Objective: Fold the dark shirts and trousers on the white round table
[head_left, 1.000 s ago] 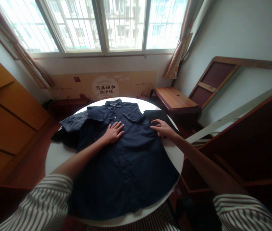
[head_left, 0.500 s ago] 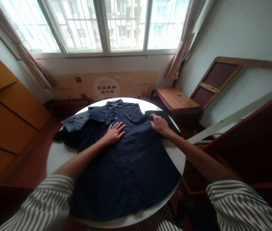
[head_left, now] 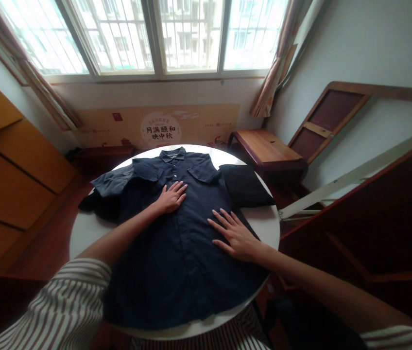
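Observation:
A dark navy short-sleeved shirt [head_left: 162, 272] lies front up over the round white table [head_left: 85, 233], its collar at the far edge and its hem near me. Flat on the upper chest, beside the button line, rests my left hand [head_left: 172, 197] with fingers apart. My right hand [head_left: 235, 236] lies spread on the shirt's right side, lower down. Neither hand grips the cloth. Just beyond my right hand sits a folded black cloth [head_left: 245, 185]. Under the shirt's left sleeve, a grey-blue garment [head_left: 113, 182] and a black one [head_left: 98, 205] stick out, partly hidden.
Past the table's far right edge stands a low wooden stool or side table [head_left: 269, 148]. A printed cardboard panel [head_left: 206, 121] leans below the window. Wooden cabinets [head_left: 12, 180] line the left, and a dark red panel with a white metal bar [head_left: 308, 199] is close on the right.
My right hand has moved from the shirt's upper right edge by the folded black cloth toward me, and its fingers have spread flat. My left hand stays on the chest.

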`<state>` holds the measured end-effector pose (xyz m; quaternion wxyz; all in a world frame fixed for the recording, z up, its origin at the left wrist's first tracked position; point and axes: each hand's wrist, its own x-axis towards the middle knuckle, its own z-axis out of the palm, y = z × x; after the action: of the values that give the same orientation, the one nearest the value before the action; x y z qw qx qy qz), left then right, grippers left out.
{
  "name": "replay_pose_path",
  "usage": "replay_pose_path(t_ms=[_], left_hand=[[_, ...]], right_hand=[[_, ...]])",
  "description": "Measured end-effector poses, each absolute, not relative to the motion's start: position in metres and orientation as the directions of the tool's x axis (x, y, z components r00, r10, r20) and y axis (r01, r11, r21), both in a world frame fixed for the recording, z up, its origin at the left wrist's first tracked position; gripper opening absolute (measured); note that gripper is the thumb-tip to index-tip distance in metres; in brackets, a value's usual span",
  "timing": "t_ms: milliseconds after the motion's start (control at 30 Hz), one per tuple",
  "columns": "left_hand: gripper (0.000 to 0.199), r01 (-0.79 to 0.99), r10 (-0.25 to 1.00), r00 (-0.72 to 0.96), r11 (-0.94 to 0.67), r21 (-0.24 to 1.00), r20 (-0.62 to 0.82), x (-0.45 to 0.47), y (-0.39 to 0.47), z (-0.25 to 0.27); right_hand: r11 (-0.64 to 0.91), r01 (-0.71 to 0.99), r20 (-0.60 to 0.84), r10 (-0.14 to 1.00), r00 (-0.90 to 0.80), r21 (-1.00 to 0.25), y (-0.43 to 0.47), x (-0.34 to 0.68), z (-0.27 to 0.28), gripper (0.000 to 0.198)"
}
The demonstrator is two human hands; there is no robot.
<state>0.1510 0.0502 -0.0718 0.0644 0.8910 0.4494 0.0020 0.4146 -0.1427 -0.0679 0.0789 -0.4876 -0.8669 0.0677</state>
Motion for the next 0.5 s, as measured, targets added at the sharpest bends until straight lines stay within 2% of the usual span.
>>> replay_pose_path(t_ms=[133,333,500], left_hand=[[0.056,0.797,0.798,0.601,-0.593,0.115,-0.05,0.151,0.051,-0.071],[0.056,0.797,0.799,0.6,-0.593,0.114,-0.036,0.151,0.05,-0.074],[0.056,0.764,0.766,0.64,-0.643,0.056,0.066,0.153,0.067,-0.069]], right_hand=[[0.443,0.874,0.078,0.896,-0.436,-0.199,-0.189,0.427,-0.071,0.064],[0.416,0.874,0.097,0.909,-0.405,-0.25,-0.24,0.441,-0.058,0.064],[0.427,0.818,0.084,0.899,-0.429,-0.385,-0.196,0.431,-0.021,0.033]])
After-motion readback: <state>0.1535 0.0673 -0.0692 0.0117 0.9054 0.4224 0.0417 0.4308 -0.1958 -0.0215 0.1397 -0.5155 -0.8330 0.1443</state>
